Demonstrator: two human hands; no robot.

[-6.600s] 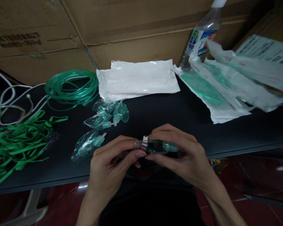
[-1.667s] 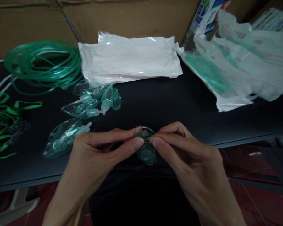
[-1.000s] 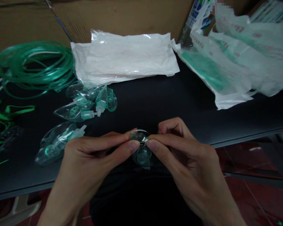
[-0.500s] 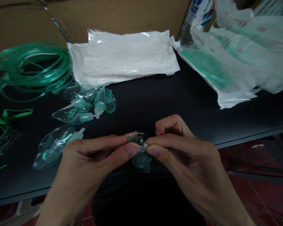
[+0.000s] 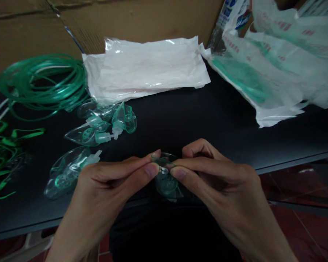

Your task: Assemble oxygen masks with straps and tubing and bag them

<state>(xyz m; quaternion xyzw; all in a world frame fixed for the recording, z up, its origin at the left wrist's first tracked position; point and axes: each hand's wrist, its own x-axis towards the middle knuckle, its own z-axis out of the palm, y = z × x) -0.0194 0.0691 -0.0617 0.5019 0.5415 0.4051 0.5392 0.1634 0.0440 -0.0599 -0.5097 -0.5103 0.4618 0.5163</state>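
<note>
Over the near edge of a black table [image 5: 196, 120], both my hands pinch one clear green plastic mask [image 5: 167, 183]. My left hand [image 5: 109, 185] grips its top rim between thumb and forefinger. My right hand [image 5: 215, 182] pinches the same rim from the right. A small metal strip [image 5: 163, 169] shows between the fingertips. Several similar green masks [image 5: 98, 127] lie on the table to the left, one of them [image 5: 67, 171] close to my left hand.
A coil of green tubing [image 5: 43, 82] and green straps [image 5: 2, 160] lie at the left. A white plastic pouch [image 5: 147, 67] sits at the back, with more packaged masks [image 5: 270, 69] and a bottle [image 5: 232, 18] at the right. Cardboard boxes [image 5: 139, 16] stand behind.
Both hands have kept their pinch on the mask and pressed the metal strip on its rim. The view has shifted slightly; the things on the table have stayed put.
</note>
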